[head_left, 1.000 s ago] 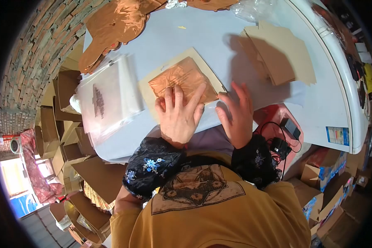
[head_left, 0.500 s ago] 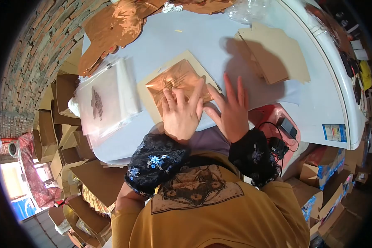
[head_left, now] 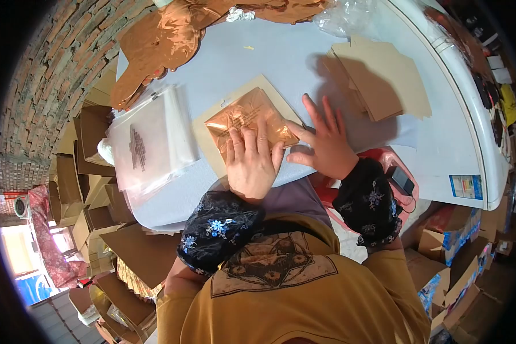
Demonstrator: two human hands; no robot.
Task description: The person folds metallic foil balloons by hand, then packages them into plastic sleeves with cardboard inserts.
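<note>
A folded sheet of shiny copper-coloured foil [head_left: 235, 114] lies on a tan card [head_left: 262, 82] in the middle of the table. Faint dark print shows on the foil. My left hand [head_left: 250, 163] rests flat on its lower part, fingers stretched out. To the right, my right hand [head_left: 329, 146] is spread, its index fingertip by the foil's right corner and its thumb near the lower right side. Nothing is gripped in either hand. Left of the card lies a stack of clear plastic bags [head_left: 155, 137] with dark print.
More tan cards [head_left: 384, 80] are stacked at the right. Copper foil shapes [head_left: 160, 49] lie along the back left beside a white tied bundle [head_left: 239, 14]. Crumpled clear plastic [head_left: 344, 17] sits at the back. A red basket [head_left: 407, 172] holds a black adapter; cardboard boxes [head_left: 137, 252] surround the table [head_left: 258, 49].
My right hand has shifted right, away from my left hand, its fingers leaning further left. My left hand stays on the foil, its index finger now closer to the others.
</note>
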